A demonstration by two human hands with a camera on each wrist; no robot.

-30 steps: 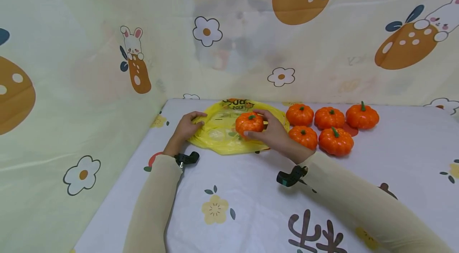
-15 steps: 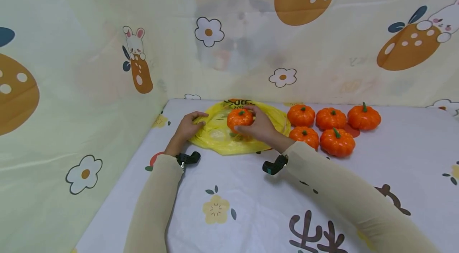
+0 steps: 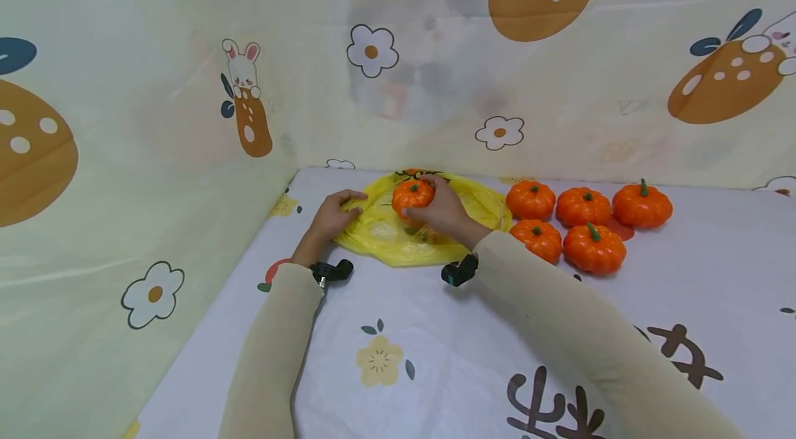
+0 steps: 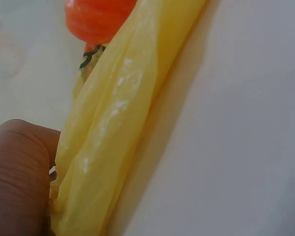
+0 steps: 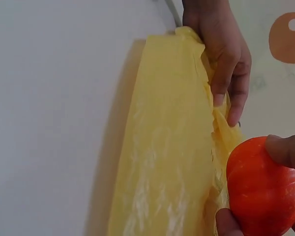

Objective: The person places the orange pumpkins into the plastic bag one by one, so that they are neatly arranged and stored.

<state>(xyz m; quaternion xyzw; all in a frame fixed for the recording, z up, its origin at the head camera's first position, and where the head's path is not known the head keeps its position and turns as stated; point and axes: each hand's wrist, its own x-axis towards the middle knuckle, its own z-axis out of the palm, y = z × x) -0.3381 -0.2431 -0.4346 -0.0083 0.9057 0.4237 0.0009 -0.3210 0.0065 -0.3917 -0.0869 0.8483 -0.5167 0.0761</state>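
Note:
A yellow plastic bag (image 3: 385, 245) lies spread with its mouth up on the table, dark print near its far edge. My left hand (image 3: 334, 216) grips the bag's left rim; in the right wrist view, yellow film (image 5: 226, 130) shows between that hand's thumb and fingers. Over the bag's opening, my right hand (image 3: 443, 209) holds a small orange pumpkin (image 3: 413, 197) with a green stem. The right wrist view shows fingers and thumb around the pumpkin (image 5: 260, 187). In the left wrist view, the pumpkin (image 4: 98, 19) appears above the bag's rim (image 4: 108, 123).
Several more orange pumpkins (image 3: 595, 249) stand in two rows right of the bag, the nearest close to its right edge. A patterned cloth wall (image 3: 435, 100) rises behind the table. A white printed cloth (image 3: 448, 356) covers the tabletop.
My right hand has carried the pumpkin left and slightly away from me, further over the bag. The left hand keeps its place at the rim. The head view has shifted slightly.

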